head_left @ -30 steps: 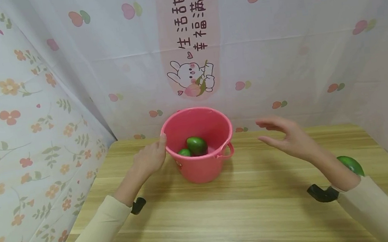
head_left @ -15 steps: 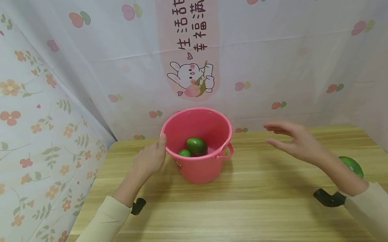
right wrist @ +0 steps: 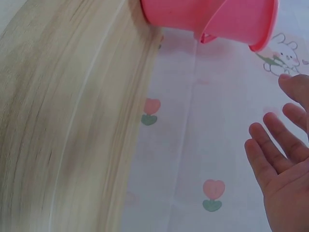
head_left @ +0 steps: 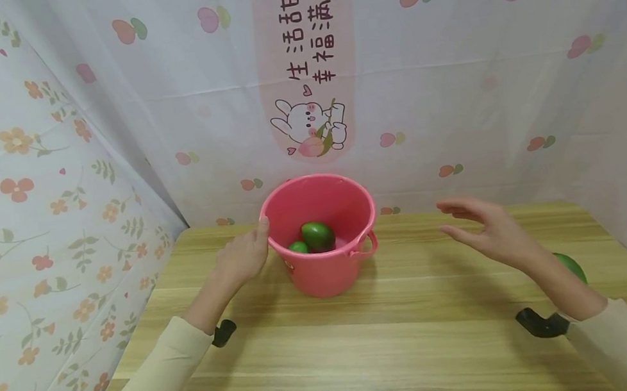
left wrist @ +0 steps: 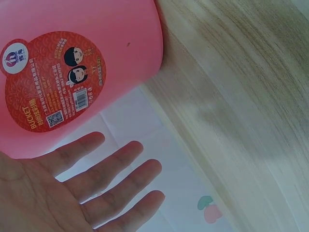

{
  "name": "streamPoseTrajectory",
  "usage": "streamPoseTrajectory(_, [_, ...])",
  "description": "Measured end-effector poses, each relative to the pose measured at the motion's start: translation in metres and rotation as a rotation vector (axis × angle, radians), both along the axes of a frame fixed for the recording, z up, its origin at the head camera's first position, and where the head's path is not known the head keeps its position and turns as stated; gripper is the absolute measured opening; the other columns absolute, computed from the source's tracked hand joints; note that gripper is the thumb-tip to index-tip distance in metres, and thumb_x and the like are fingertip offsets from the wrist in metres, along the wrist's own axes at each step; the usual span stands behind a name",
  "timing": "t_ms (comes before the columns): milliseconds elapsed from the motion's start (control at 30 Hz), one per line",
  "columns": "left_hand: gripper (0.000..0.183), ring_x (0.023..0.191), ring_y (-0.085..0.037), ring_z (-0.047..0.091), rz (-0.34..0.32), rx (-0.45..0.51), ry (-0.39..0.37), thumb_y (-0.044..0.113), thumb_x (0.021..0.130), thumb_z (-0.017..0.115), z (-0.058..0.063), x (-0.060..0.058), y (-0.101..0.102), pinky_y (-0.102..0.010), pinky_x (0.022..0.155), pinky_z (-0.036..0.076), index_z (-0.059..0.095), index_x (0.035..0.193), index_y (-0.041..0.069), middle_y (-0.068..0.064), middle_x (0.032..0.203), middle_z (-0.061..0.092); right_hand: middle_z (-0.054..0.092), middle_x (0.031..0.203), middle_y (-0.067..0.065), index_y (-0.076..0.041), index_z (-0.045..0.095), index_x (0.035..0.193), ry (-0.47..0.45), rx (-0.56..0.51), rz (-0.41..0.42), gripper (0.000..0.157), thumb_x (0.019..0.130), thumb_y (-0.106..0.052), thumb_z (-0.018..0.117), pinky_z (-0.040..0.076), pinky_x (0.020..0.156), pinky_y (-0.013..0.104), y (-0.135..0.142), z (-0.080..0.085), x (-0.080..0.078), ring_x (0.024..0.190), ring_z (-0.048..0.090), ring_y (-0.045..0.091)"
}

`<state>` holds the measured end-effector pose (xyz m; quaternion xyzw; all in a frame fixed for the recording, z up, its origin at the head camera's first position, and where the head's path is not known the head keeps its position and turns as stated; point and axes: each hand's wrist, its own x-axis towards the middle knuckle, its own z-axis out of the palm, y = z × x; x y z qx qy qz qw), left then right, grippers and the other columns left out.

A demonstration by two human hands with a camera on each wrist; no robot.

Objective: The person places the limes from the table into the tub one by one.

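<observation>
The left grip (head_left: pixel 241 255), spread, is touching the bucket (head_left: pixel 325 278), probably steadying it upright on the worktop (head_left: pixel 332 361) with two fruits (head_left: pixel 319 236) lying inside, while the right grip (head_left: pixel 490 227) is hanging apart, spread and holding nothing.

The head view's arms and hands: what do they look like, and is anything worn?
The left sleeve and right sleeve are plain pale cream. The left hand and right hand are bare, without gloves. A black bent piece shows near each sleeve's end.

wood-grain table (head_left: pixel 332 361) | orange-flowered left cloth (head_left: pixel 25 215) | back cloth (head_left: pixel 470 94): rabbit print (head_left: pixel 305 119), lettering (head_left: pixel 293 36)
</observation>
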<state>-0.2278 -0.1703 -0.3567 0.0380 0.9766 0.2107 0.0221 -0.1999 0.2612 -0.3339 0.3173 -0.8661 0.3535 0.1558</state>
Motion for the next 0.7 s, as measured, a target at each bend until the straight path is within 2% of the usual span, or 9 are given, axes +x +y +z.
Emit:
streamPoseTrajectory(333, [0.082,0.092,-0.033,0.056,-0.001,-0.008,0.001,0.06,0.094,0.0,-0.001,-0.001,0.0,-0.053,0.073,0.043,0.055,0.127,0.009,-0.012,0.103,0.059,0.058,0.119,0.01,-0.004,0.056,0.124,-0.045,0.002,-0.053,0.045,0.082,-0.001,0.07,0.039,0.083,0.012,0.007,-0.002,0.002,0.105,0.054,0.027])
streamPoseTrajectory(567, [0.082,0.088,-0.031,0.056,0.002,-0.005,0.002,0.06,0.094,0.0,-0.002,-0.002,0.0,-0.051,0.07,0.043,0.057,0.122,0.008,-0.011,0.097,0.059,0.058,0.118,0.014,-0.002,0.057,0.123,-0.036,0.008,-0.073,0.044,0.082,0.0,0.071,0.037,0.082,0.009,0.012,-0.004,0.004,0.104,0.055,0.032])
streamPoseTrajectory(700, [0.08,0.086,-0.031,0.056,0.0,-0.011,0.009,0.059,0.095,0.001,-0.002,-0.002,0.0,-0.049,0.069,0.043,0.058,0.118,0.009,-0.01,0.093,0.058,0.058,0.12,0.011,-0.009,0.056,0.126,-0.033,0.014,-0.085,0.046,0.082,-0.004,0.071,0.036,0.082,0.008,0.025,-0.017,-0.005,0.105,0.055,0.027])
